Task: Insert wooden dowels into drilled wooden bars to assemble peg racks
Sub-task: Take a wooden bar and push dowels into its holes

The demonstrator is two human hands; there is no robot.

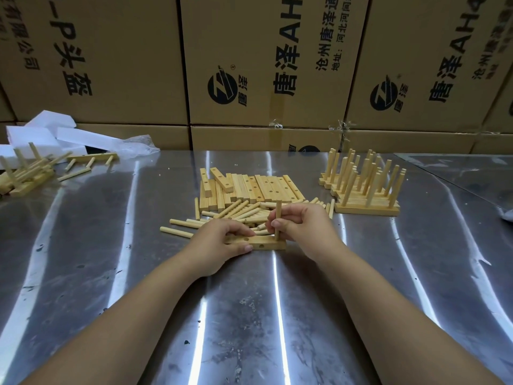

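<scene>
- Cardboard boxes with printed black characters stand as a wall behind the table.
- The metal table is shiny and scratched.
- A group of finished racks stands at the far right, pegs pointing up; some more racks lie at the far left.
- A stack of drilled bars lies in the middle, and just in front of it is a pile of loose dowels.
- The left hand grips the left part of one bar, thumb on the near side, holding it flat on the table.
- The right hand pinches one dowel upright between thumb and fingers; its lower end stands in the right end of the bar.
- Two open holes show between the left hand and the dowel.
</scene>
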